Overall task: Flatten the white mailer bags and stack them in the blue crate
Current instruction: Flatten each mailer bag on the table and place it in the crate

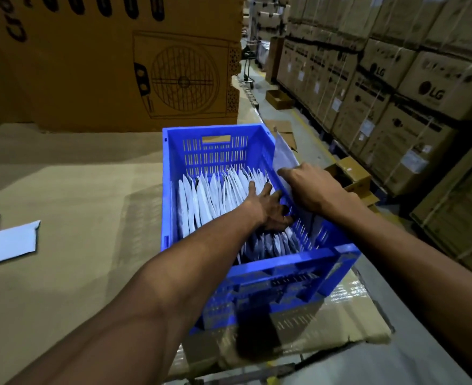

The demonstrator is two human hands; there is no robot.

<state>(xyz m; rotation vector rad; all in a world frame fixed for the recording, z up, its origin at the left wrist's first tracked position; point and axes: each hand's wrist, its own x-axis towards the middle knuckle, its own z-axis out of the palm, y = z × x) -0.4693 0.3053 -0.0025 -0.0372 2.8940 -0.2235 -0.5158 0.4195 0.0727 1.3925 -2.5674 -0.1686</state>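
Observation:
A blue slotted crate (pixel 215 147) stands on the brown work surface, right of centre. Inside it, several white mailer bags (pixel 215 195) stand on edge in a row. My left hand (pixel 268 208) reaches into the crate with fingers spread, pressing against the right end of the row. My right hand (pixel 311 187) is over the crate's right rim, holding one white mailer bag (pixel 284 154) upright along the right wall. Two more white mailers (pixel 10 243) lie flat on the surface at far left.
A large cardboard box with a fan drawing (pixel 118 65) stands behind the crate. Stacked LG cartons (pixel 395 93) line the right side beyond an aisle. Smaller open boxes (pixel 351 173) sit on the floor there. The surface's edge runs just right of the crate.

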